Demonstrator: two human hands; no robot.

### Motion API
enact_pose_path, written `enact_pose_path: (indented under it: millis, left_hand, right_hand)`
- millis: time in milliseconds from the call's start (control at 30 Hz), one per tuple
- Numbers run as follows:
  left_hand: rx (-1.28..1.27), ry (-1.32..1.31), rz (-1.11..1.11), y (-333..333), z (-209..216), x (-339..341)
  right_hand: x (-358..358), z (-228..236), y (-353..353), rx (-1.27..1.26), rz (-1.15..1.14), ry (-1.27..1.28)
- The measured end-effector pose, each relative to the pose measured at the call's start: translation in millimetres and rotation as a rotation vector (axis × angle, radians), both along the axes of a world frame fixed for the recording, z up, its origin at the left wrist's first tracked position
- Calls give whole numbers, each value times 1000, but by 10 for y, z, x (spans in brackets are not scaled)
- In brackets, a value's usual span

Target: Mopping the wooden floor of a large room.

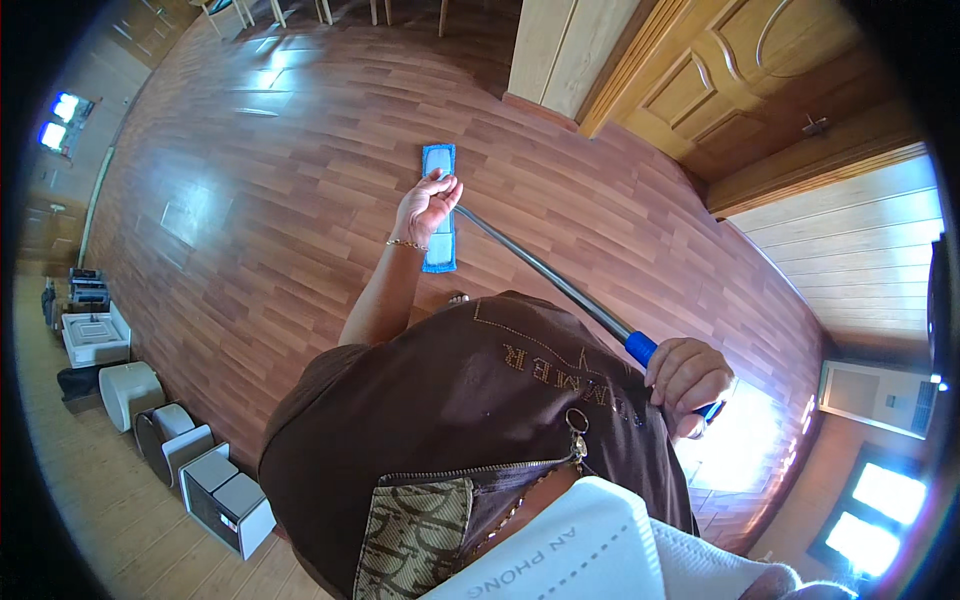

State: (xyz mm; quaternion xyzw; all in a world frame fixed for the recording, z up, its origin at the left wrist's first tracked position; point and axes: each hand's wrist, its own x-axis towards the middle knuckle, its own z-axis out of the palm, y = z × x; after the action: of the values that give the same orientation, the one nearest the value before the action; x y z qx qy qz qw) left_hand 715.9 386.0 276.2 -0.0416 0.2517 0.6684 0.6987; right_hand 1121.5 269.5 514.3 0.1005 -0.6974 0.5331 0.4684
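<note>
A flat mop with a blue-edged pale pad (439, 255) lies on the wood-look floor in front of me. Its metal pole (560, 285) slants up toward my right side and ends in a blue handle grip (641, 347). Around that grip, my right hand (690, 382) is closed, with the fingers wrapped over it. My left hand (430, 208) is held out above the mop, fingers loosely curled in and nothing seen in them. It hides the middle of the pad and the pole's lower end, and seems apart from the pole.
White and dark box-shaped appliances (228, 500) stand in a row along the left side. A wooden door (740, 80) and a pale wall corner (560, 60) are at the far right. Chair legs (375, 12) show at the far edge. Bright light reflects off the floor.
</note>
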Motion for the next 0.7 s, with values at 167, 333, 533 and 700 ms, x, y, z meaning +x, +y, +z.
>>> enact_pose_path:
  millis: [167, 333, 533, 700]
  left_hand:
    - [-73, 21, 34, 60, 46, -30]
    - [-97, 24, 50, 84, 65, -97]
    - [4, 146, -11, 95, 24, -108]
    - [213, 766, -539, -13, 286, 464]
  right_hand:
    - [-69, 24, 39, 70, -36, -25]
    - [-161, 48, 55, 64, -42, -13]
    - [-244, 64, 125, 82, -32, -20]
    - [-319, 100, 199, 96, -44, -13]
